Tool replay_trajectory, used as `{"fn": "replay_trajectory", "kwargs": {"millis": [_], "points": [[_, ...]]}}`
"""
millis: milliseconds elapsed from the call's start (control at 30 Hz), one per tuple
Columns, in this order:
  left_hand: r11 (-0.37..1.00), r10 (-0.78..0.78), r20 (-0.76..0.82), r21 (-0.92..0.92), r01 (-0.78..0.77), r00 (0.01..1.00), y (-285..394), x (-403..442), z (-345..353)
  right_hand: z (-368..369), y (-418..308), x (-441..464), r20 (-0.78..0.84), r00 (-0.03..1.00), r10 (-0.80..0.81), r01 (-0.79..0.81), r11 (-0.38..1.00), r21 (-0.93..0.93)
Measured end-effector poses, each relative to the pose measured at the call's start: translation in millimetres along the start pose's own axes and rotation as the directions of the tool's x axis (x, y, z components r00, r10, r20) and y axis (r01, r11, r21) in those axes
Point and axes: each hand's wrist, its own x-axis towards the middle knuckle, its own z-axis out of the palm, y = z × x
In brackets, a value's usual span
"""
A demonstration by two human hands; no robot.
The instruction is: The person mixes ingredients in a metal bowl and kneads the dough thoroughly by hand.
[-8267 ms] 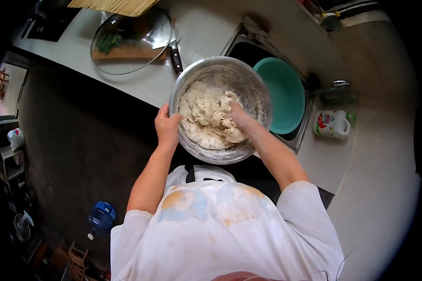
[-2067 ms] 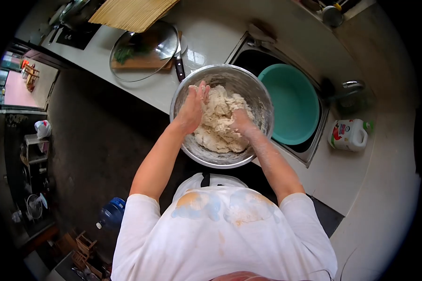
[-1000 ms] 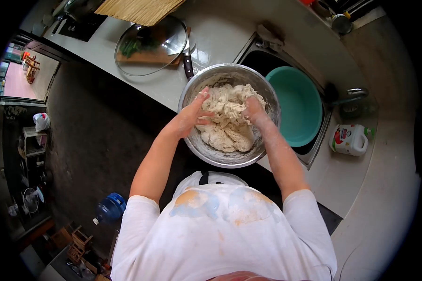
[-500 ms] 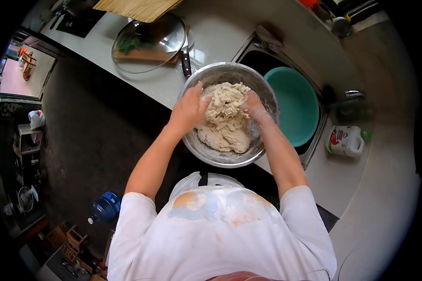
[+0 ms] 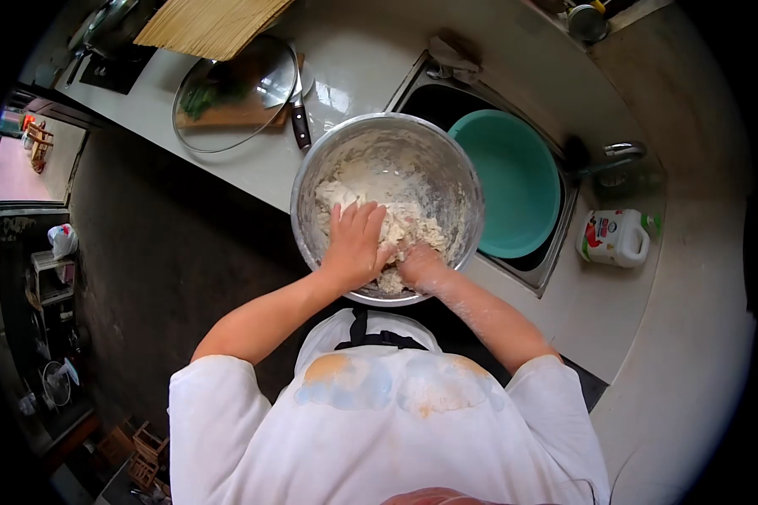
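A large metal bowl (image 5: 467,181) stands at the counter's edge with rough, pale dough (image 5: 408,223) inside, and flour smears its inner wall. My left hand (image 5: 356,246) lies on the dough at the bowl's near left, fingers stretched out and slightly apart. Beside it, at the near side of the bowl, my right hand (image 5: 421,268) is pressed into the dough with its fingers curled and partly buried in it. Flour coats the right hand and forearm. Part of the dough is hidden under both hands.
Right of the bowl, a green basin (image 5: 514,185) sits in the sink (image 5: 552,269), near a faucet (image 5: 619,151) and a white jug (image 5: 612,238). At the upper left are a knife (image 5: 300,122), a glass lid (image 5: 227,139) over a cutting board with greens, and a bamboo mat (image 5: 210,25).
Both hands have moved from the dough's sides to the bowl's near side. The left hand now lies over the dough, which looks flatter and more spread out.
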Motion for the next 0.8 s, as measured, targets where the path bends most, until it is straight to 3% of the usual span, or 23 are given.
{"fn": "replay_trajectory", "kwargs": {"millis": [67,167,200,267,333,533,633,733,767,800], "points": [[0.998,-0.045,0.013,0.051,0.044,0.999,-0.1,8.5,12.3,6.2,8.1,15.3,-0.011,1.0,0.004,-0.004,0.998,-0.059],[0.985,-0.112,-0.013,0.127,0.112,0.994,-7.4,34.0,27.0,-5.3,19.0,39.0,0.082,0.976,-0.203,0.219,0.908,-0.358],[0.985,-0.117,-0.01,0.124,0.117,0.993,-11.3,46.1,30.9,-9.2,24.5,48.8,0.088,0.975,-0.203,0.221,0.908,-0.357],[0.982,-0.17,0.001,0.089,0.169,0.985,-17.6,65.6,36.5,-17.5,31.7,65.9,-0.004,0.999,-0.054,0.051,0.968,-0.246],[0.974,-0.191,-0.004,0.125,0.19,0.982,-23.5,83.2,45.9,-20.1,49.2,86.7,-0.017,0.998,-0.064,0.056,0.953,-0.299],[0.956,-0.205,-0.042,0.204,0.209,0.978,-33.1,114.9,61.3,-46.4,53.6,103.7,-0.207,0.965,0.159,-0.164,0.987,-0.006],[0.965,-0.183,-0.108,0.169,0.2,0.977,-35.5,103.6,70.4,-52.5,45.6,93.8,-0.146,0.976,0.16,-0.17,0.983,-0.063],[0.98,-0.139,-0.179,0.117,0.161,0.974,-42.4,104.3,68.5,-36.9,47.0,89.0,-0.254,0.955,0.153,-0.15,0.988,0.031],[0.97,-0.234,0.084,-0.047,0.238,0.969,-43.4,110.6,53.5,-19.9,59.9,92.1,-0.538,0.839,-0.073,0.185,0.97,0.156],[0.919,-0.269,0.359,-0.183,0.35,0.894,-42.4,112.2,40.1,-26.2,53.6,82.8,-0.544,0.835,-0.078,0.192,0.969,0.156]]}}
